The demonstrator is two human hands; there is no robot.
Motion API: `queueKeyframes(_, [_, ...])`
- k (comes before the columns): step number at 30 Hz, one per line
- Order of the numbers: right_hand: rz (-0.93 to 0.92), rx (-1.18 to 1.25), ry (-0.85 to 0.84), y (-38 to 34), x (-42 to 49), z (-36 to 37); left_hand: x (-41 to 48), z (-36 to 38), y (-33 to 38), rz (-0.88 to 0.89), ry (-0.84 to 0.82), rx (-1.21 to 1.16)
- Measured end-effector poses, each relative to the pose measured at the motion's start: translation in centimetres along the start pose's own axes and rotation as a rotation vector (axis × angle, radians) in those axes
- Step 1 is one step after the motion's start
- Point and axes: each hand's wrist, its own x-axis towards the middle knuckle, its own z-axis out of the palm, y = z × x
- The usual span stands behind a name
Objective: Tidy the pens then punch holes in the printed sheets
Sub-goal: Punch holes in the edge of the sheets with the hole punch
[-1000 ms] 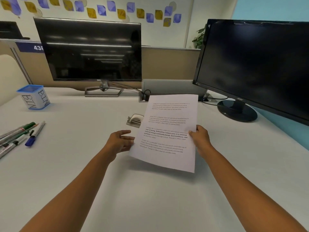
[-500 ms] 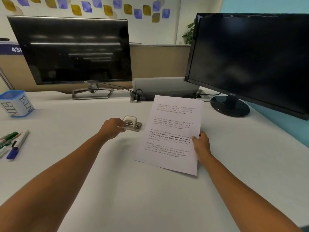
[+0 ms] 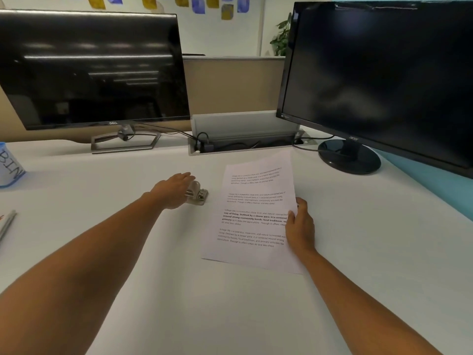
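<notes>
A printed sheet (image 3: 253, 208) with several paragraphs of text lies on the white desk (image 3: 230, 303), right of centre. My right hand (image 3: 299, 226) grips its right edge, thumb on top of the paper. A small beige and metal hole punch (image 3: 198, 194) sits just left of the sheet. My left hand (image 3: 175, 187) rests over the punch's left side with fingers stretched across it; whether they grip it is hidden. A grey pen (image 3: 7, 222) shows at the left edge. The blue cup marked BIN (image 3: 10, 166) stands at the far left.
A Dell monitor (image 3: 94, 70) stands at the back left and a larger black monitor (image 3: 384, 80) at the back right, its round foot (image 3: 349, 156) near the sheet's top corner. A cable tray (image 3: 245, 139) with wires runs between them.
My left hand let go of the sheet, reached left and forward, and now covers the hole punch. My right hand lowered the sheet flatter onto the desk. The view shifted right.
</notes>
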Motion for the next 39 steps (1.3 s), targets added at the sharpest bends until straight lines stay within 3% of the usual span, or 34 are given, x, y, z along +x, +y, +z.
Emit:
queueKeyframes(5, [-0.007, -0.063, -0.008, 0.1, 0.5, 0.3, 1.1, 0.3, -0.4, 0.029, -0.052, 0.078])
queueKeyframes(9, [-0.002, -0.085, -0.013, 0.3, 0.8, 0.5, 1.7, 0.0, -0.4, 0.043, 0.027, 0.159])
queueKeyframes(15, [0.001, -0.094, -0.018, 0.4, 0.9, 0.5, 1.6, -0.5, -0.4, -0.108, 0.040, 0.076])
queueKeyframes(23, [0.019, -0.094, -0.027, 0.3, 0.8, 0.4, 1.2, -1.0, -0.9, -0.374, -0.062, -0.188])
queueKeyframes(27, [0.023, -0.093, -0.024, 0.2, 0.8, 0.4, 1.1, -0.3, -1.3, -0.485, -0.115, -0.495])
queueKeyframes(39, [0.015, -0.008, -0.023, 0.9, 1.0, 0.4, -0.6, 1.0, -0.8, -0.580, 0.062, -1.106])
